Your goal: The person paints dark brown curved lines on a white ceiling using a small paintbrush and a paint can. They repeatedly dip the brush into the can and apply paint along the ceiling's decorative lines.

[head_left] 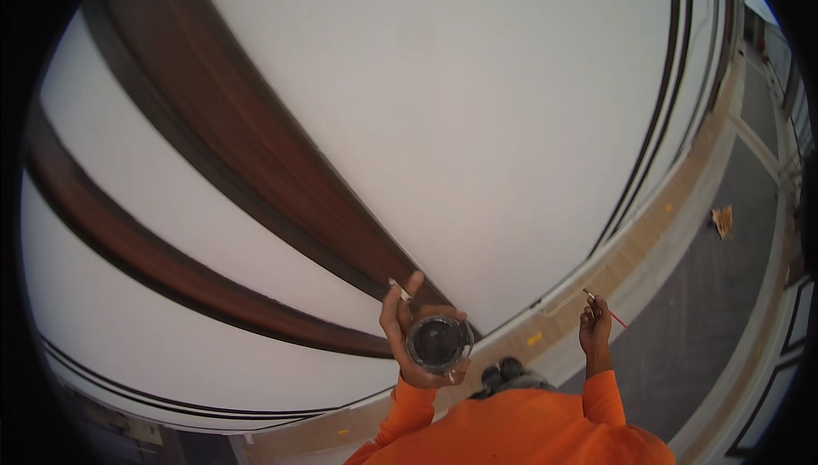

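My left hand [408, 354] is wrapped round a small round cup [465, 339] of dark grey liquid that looks like paint. A short white stick [400, 291], too small to name, shows by that hand's raised fingers. Off to the right, my right hand [595, 325] pinches a slim paintbrush [619, 321] with a red handle. The brush's tip points up and left, apart from the wall. Beyond the cup stands a dark brown wooden panel [281, 158] with dark edges, set against the white wall [477, 124].
A second brown wood strip [170, 252] runs along the wall at left. Pale covering [630, 269] with yellow marks lies along the wall's foot. Beyond it is a grey floor [682, 312] with a crumpled brown scrap [722, 221]. My dark shoes [509, 369] stand on the covering.
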Demonstrator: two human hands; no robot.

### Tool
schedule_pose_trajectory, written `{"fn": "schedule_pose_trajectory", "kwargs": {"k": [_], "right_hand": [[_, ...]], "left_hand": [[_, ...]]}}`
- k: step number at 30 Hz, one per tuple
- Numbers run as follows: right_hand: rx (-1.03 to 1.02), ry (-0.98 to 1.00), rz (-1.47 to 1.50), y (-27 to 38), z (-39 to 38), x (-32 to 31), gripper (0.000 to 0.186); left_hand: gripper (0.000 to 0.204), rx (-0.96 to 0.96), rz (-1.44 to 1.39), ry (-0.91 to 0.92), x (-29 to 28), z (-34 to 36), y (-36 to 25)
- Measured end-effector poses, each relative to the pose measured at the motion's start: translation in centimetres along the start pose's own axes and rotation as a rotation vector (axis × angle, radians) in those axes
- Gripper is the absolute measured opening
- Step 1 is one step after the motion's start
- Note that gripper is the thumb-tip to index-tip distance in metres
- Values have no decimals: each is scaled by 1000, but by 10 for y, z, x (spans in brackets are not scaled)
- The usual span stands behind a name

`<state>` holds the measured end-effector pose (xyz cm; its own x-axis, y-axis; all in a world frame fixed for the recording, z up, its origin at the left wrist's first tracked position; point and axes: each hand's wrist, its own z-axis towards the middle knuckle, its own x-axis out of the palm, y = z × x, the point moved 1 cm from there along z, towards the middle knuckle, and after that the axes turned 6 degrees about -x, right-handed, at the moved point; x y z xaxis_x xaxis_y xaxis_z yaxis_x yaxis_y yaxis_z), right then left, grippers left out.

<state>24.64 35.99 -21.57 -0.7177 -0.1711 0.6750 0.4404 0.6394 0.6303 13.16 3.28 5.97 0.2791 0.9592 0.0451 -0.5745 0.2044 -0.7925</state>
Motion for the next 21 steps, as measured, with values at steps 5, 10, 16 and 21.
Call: {"fn": "schedule_pose_trajectory", "kwargs": {"k": [5, 10, 16, 21], "right_hand": [[55, -577, -163, -60, -103, -273, 22], [26, -776, -239, -64, -159, -366, 23], [-82, -683, -87, -100, -103, -392, 17], [-72, -588, -68, -107, -78, -377, 24]], "left_hand": [[130, 43, -75, 21, 20, -27, -8], [129, 62, -107, 20, 35, -55, 11], [133, 9, -155, 20, 10, -104, 60], [141, 41, -226, 69, 6, -168, 75]]}}
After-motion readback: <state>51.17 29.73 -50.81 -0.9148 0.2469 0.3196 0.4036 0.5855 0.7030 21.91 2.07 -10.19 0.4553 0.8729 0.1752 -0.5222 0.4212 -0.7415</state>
